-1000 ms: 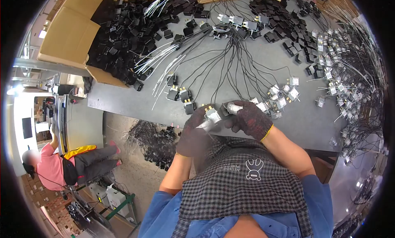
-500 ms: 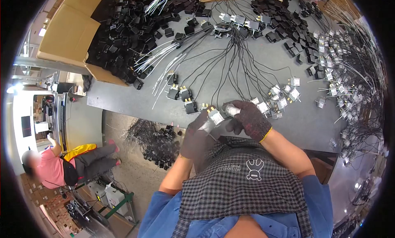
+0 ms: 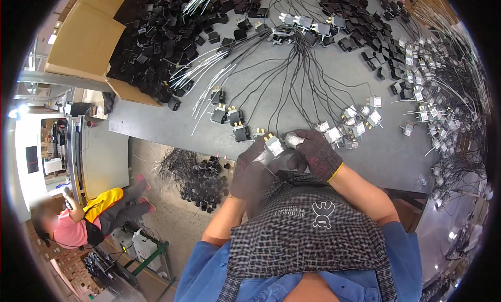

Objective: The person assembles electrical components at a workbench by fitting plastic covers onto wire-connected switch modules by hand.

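Observation:
Both my hands wear dark knit gloves with pale, worn or wrapped fingertips. My left hand [image 3: 249, 171] is closed around a plug insert [image 3: 273, 145] with a white face and brass prongs, held just over the table's near edge. Close to its right side is my right hand [image 3: 317, 155], fingers curled in; whatever they pinch is hidden. Left of the hands, black-bodied plug inserts [image 3: 235, 116] with brass prongs lie on the table. On the right lies a group of white-faced plug inserts [image 3: 357, 127]. Thin black wires [image 3: 297, 75] run from these pieces to a bundle farther back.
A cardboard box [image 3: 86, 36] spills black plastic housings [image 3: 156, 46] at the back left. More housings [image 3: 365, 41] lie at the back right. Wired inserts [image 3: 428, 93] heap along the right. Wired black parts [image 3: 201, 179] lie below the table's left edge. Another person [image 3: 78, 224] stands left.
My hands and the plug insert stay almost in place, with only a slight shift. The other person at the left has lowered and bent an arm and leaned slightly.

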{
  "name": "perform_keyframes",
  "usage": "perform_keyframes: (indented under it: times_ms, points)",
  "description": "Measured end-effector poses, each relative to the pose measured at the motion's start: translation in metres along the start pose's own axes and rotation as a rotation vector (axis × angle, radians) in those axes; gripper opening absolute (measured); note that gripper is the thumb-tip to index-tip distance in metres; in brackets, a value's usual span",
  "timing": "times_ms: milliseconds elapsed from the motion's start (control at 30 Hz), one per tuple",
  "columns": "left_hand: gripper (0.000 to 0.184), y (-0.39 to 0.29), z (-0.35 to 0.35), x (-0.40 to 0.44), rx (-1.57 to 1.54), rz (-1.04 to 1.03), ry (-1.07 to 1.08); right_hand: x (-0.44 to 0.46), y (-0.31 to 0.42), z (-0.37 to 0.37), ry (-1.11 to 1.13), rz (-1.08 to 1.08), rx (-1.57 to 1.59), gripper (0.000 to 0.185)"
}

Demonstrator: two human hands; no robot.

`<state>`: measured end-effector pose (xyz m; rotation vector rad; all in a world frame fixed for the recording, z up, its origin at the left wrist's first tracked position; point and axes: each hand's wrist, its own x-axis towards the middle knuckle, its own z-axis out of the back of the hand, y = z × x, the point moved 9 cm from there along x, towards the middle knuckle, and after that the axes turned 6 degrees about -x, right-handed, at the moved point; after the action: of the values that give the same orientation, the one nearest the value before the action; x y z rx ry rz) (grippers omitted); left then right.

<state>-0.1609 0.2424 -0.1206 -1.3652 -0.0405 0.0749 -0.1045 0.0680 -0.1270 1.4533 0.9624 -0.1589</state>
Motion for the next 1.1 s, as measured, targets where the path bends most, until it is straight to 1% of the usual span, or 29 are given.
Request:
perform_keyframes:
  times_ms: [100,167,233,267,333,367,433,467,500,533,567,600,633,667,700,733,767,800,833,867,900,933,967,1000,1033,1100]
  points:
    - [0.046,-0.007,0.002,0.000,-0.051,-0.016,0.025,-0.001,0.005,0.000,-0.013,0.018,-0.064,0.037]
    - [0.052,0.004,-0.006,-0.006,-0.530,0.452,0.028,0.001,0.005,0.000,-0.012,0.042,-0.109,0.037]
    - [0.054,0.004,-0.017,-0.007,-0.473,0.522,0.072,0.005,0.012,-0.007,-0.006,0.221,-0.339,0.038]
    - [0.054,-0.004,-0.018,-0.006,-0.347,0.558,0.061,0.002,0.014,-0.006,-0.009,0.215,-0.337,0.038]
    - [0.054,-0.010,-0.016,-0.002,-0.384,0.554,0.065,0.001,0.008,-0.009,0.086,-0.001,-0.162,0.039]
    - [0.054,-0.012,-0.014,0.000,-0.420,0.551,0.066,0.004,0.011,-0.009,0.088,0.000,-0.163,0.039]
    - [0.053,-0.013,-0.009,0.002,-0.385,0.551,0.081,0.009,0.009,-0.005,0.053,-0.078,-0.042,0.044]
    - [0.052,-0.014,-0.010,0.002,-0.349,0.550,0.105,0.027,-0.007,-0.003,0.054,-0.082,0.146,0.048]
    - [0.052,-0.020,-0.015,0.003,-0.352,0.549,0.117,0.040,-0.020,-0.001,0.042,-0.082,0.149,0.048]
    - [0.052,-0.026,-0.025,0.001,-0.302,0.582,0.184,0.043,0.014,-0.015,0.136,0.337,0.081,0.049]
    - [0.052,-0.029,-0.035,-0.002,-0.253,0.615,0.250,0.025,0.046,-0.028,0.229,0.751,0.000,0.050]
    - [0.056,-0.026,-0.036,0.006,-0.321,0.479,0.204,0.025,0.051,-0.030,0.220,0.748,-0.003,0.050]
    - [0.056,-0.027,-0.035,0.016,-0.319,0.470,0.211,0.045,0.034,-0.037,0.307,0.303,0.306,0.049]
    - [0.058,-0.048,-0.033,0.031,-0.344,0.226,0.280,0.046,0.009,-0.053,0.386,-0.161,0.604,0.047]
    - [0.061,-0.068,-0.029,0.034,-0.365,-0.008,0.341,0.045,0.010,-0.057,0.391,-0.168,0.611,0.047]
    - [0.064,-0.065,-0.021,0.034,-0.154,-0.031,0.311,0.047,0.012,-0.054,0.342,-0.134,0.599,0.046]
    - [0.064,-0.060,-0.017,0.038,-0.150,-0.030,0.309,0.050,0.016,-0.050,0.294,-0.094,0.583,0.045]
    - [0.063,-0.049,-0.020,0.043,-0.231,0.018,0.374,0.060,0.007,-0.049,0.355,-0.075,0.625,0.050]
    - [0.063,-0.040,-0.023,0.043,-0.317,0.072,0.438,0.055,0.010,-0.050,0.352,-0.078,0.629,0.050]
    - [0.060,-0.038,-0.018,0.042,-0.285,0.010,0.431,0.049,0.014,-0.049,0.317,-0.098,0.612,0.047]
    - [0.060,-0.032,-0.013,0.039,-0.289,0.019,0.431,0.045,0.013,-0.051,0.283,-0.121,0.597,0.044]
    - [0.058,-0.034,-0.011,0.039,-0.178,-0.019,0.451,0.049,0.006,-0.053,0.281,-0.124,0.598,0.044]
    - [0.056,-0.037,-0.009,0.043,-0.068,-0.067,0.477,0.056,0.002,-0.059,0.341,-0.109,0.659,0.043]
    - [0.054,-0.031,-0.005,0.043,-0.098,-0.056,0.555,0.059,0.000,-0.060,0.392,-0.092,0.717,0.042]
    - [0.055,-0.011,0.007,0.037,-0.104,-0.003,0.499,0.058,0.010,-0.054,0.274,0.108,0.436,0.042]
    - [0.059,-0.015,0.019,0.045,-0.196,0.342,0.364,0.054,0.009,-0.044,0.182,0.031,0.295,0.047]
